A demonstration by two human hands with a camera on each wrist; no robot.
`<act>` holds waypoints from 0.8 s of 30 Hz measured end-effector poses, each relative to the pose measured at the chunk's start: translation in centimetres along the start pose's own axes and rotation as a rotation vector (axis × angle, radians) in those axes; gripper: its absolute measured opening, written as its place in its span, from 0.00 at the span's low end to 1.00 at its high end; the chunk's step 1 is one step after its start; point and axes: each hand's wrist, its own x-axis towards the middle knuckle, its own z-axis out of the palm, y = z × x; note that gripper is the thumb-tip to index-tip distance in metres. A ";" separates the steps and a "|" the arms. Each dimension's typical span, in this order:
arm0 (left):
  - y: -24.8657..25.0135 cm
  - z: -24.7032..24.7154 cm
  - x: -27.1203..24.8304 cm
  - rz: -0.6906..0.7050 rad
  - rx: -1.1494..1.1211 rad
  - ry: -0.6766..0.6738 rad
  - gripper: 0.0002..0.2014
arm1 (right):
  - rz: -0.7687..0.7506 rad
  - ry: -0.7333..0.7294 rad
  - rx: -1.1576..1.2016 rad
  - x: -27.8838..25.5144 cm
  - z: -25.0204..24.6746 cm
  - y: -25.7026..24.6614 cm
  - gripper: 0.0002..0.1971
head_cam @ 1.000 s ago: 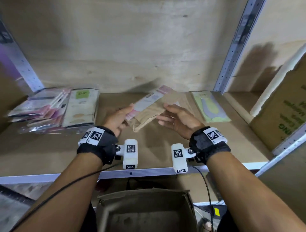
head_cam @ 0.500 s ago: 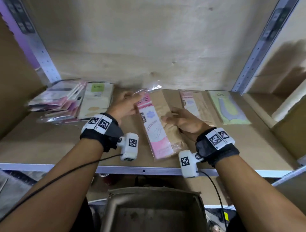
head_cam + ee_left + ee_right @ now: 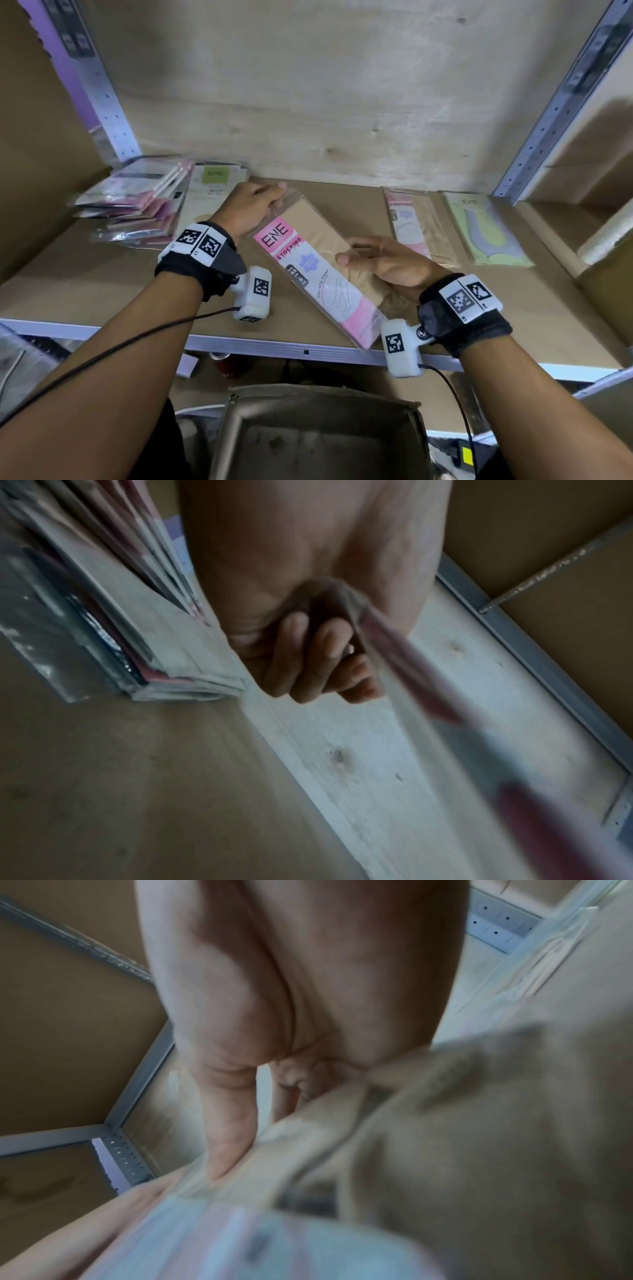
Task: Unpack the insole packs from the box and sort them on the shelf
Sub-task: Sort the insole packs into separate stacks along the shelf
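Observation:
A pink and tan pack [image 3: 315, 270] labelled ENE STOCKING is held between both hands, label up, slanting over the middle of the wooden shelf [image 3: 102, 284]. My left hand [image 3: 260, 202] pinches its far clear-plastic corner; the left wrist view shows the fingers [image 3: 318, 664] curled on that pack edge [image 3: 394, 674]. My right hand [image 3: 376, 260] grips the pack's right edge, thumb on top. In the right wrist view the thumb [image 3: 232, 1137] presses on the blurred pack [image 3: 445, 1150]. The open cardboard box [image 3: 318, 438] sits below the shelf's front rail.
A stack of pink packs [image 3: 137, 205] lies at the shelf's left, a green-labelled pack [image 3: 212, 192] beside it. At the right lie a pink pack [image 3: 418, 226] and a green pack [image 3: 489, 233]. Metal uprights [image 3: 555, 109] flank the bay.
The pack has been turned from lying crosswise between my hands to lengthwise with its label up. My left hand has shifted to its far corner. Both hands keep hold.

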 end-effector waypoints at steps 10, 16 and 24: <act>-1.1 -2.0 -0.3 -0.305 -0.407 -0.105 0.24 | 0.062 0.027 -0.081 -0.4 -0.8 0.1 0.13; -0.6 -1.4 -0.7 -0.345 -0.479 -0.054 0.26 | 0.047 0.013 -0.079 -0.5 -0.7 -0.2 0.07; -1.2 -0.9 -0.2 -0.433 -0.664 0.032 0.19 | 0.094 0.138 -0.045 -0.8 -2.4 0.2 0.09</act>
